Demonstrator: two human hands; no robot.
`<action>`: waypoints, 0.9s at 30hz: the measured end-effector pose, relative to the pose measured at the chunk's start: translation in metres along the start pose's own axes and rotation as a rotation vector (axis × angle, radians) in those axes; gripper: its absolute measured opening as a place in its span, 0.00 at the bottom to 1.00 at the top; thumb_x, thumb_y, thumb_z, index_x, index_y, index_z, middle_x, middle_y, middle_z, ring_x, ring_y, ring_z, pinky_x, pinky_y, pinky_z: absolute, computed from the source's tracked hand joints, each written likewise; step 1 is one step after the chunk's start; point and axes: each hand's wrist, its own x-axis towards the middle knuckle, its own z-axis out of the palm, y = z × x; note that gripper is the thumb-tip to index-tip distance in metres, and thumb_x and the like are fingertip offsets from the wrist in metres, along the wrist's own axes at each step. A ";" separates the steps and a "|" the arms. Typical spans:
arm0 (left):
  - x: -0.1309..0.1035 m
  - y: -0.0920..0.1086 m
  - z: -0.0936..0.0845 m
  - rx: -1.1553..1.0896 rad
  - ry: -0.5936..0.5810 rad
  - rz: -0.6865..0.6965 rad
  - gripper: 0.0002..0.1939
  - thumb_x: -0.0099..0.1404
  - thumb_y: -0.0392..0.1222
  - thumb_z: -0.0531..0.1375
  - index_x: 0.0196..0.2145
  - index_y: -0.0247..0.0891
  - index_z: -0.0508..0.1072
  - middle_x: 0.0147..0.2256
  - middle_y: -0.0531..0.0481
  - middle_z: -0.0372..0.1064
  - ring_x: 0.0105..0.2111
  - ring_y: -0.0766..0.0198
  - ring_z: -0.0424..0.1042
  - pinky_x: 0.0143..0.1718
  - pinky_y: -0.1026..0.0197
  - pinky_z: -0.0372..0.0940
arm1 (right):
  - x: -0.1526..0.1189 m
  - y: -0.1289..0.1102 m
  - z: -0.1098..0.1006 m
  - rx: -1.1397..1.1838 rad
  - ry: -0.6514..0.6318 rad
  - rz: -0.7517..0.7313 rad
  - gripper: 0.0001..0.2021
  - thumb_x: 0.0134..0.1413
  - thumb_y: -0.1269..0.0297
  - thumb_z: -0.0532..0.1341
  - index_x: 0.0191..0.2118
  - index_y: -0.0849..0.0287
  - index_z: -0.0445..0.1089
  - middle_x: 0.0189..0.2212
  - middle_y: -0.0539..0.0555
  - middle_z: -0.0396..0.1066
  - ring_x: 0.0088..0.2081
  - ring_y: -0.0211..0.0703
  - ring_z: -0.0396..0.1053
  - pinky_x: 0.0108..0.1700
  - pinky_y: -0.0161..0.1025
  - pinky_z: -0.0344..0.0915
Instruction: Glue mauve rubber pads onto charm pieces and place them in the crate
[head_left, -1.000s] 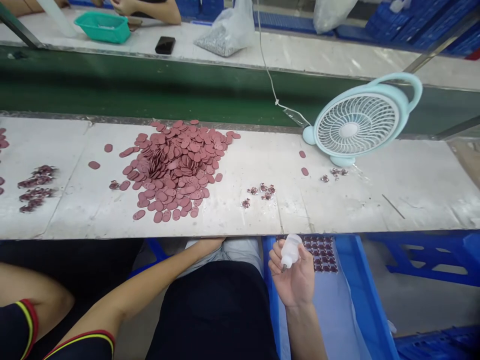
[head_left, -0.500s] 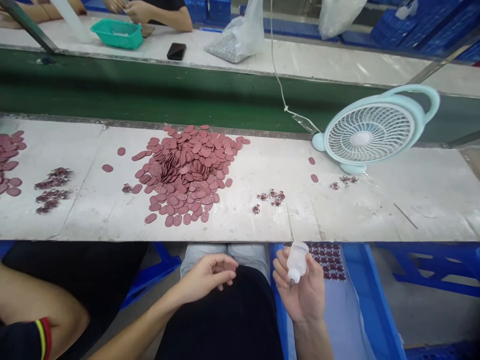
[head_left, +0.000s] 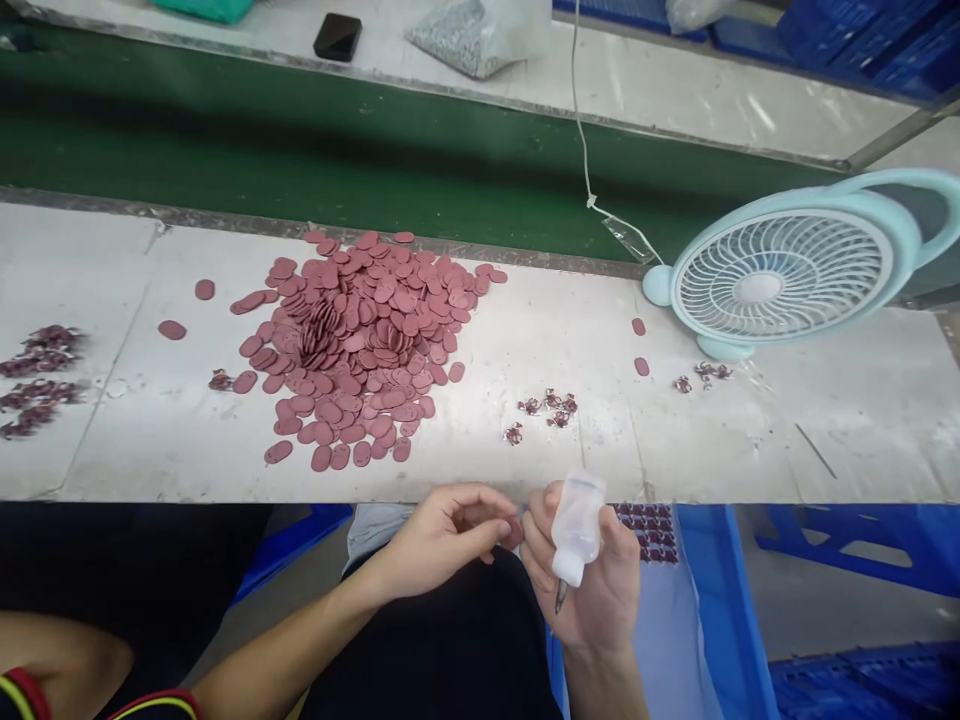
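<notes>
My left hand [head_left: 457, 535], just below the table's front edge, pinches a flat reddish-brown oval piece [head_left: 513, 533] between thumb and fingers. Close beside it, my right hand [head_left: 589, 570] is wrapped round a translucent squeeze bottle [head_left: 577, 522] with a white cap. The bottle tilts with its dark, narrow tip pointing down. A large heap of similar oval pieces [head_left: 375, 320] lies on the white table [head_left: 480, 460]. Right of the heap sits a small cluster of shiny, reddish-brown metallic pieces [head_left: 555, 402].
A light-blue fan [head_left: 780, 275] stands at the table's right, its cord [head_left: 581, 130] running upward. Below the edge, a blue tray [head_left: 724, 600] holds rows of dark red pieces [head_left: 649, 533]. Another person's arm [head_left: 60, 650] is at lower left. A phone [head_left: 337, 37] lies on the far bench.
My left hand has moved right, towards my right hand, and the oval piece now shows in its fingers. The bottle has shifted slightly left. The camera view has tilted downward.
</notes>
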 end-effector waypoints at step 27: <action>0.034 -0.014 0.022 -0.682 0.016 -0.185 0.15 0.56 0.40 0.75 0.43 0.42 0.84 0.44 0.46 0.83 0.43 0.60 0.82 0.41 0.67 0.74 | 0.016 -0.033 -0.013 -0.426 0.309 -0.347 0.20 0.51 0.41 0.69 0.42 0.50 0.72 0.20 0.47 0.70 0.14 0.37 0.61 0.17 0.35 0.58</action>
